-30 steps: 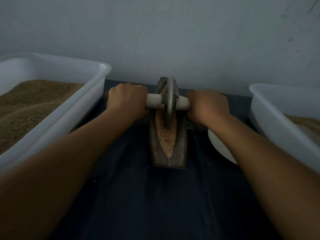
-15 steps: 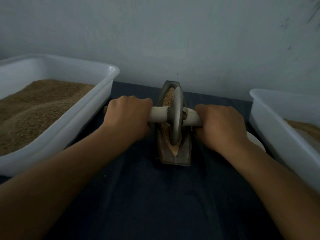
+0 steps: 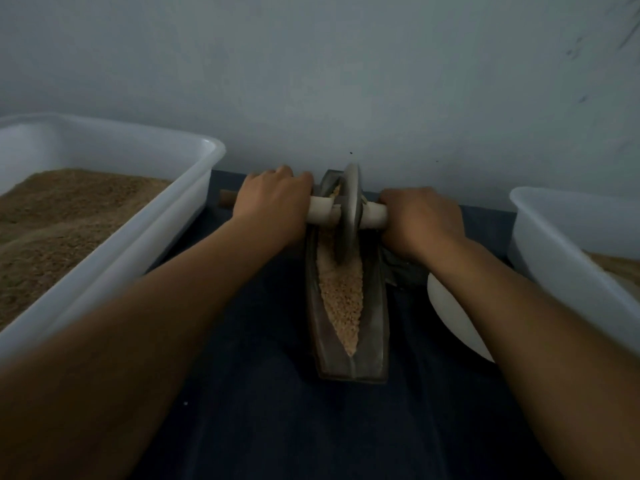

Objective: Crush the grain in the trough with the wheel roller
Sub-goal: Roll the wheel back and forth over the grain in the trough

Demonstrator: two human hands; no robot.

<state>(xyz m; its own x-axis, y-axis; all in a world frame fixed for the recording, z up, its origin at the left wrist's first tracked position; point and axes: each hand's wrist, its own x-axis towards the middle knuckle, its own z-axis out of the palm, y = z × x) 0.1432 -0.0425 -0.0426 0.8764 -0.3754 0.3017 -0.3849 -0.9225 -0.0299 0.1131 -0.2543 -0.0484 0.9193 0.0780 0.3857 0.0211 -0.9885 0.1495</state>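
Head view: both hands, left [image 3: 273, 202] and right [image 3: 420, 218], grip the grey metal wheel roller's pale axle [image 3: 349, 211] at the dark boat-shaped trough's [image 3: 375, 327] far end; tan grain [image 3: 341, 299] looks coarse, so crushing seems unfinished.

The trough [image 3: 349, 327] lies between two bins [image 3: 138, 244], the wheel roller [image 3: 349, 213] standing in its far end.
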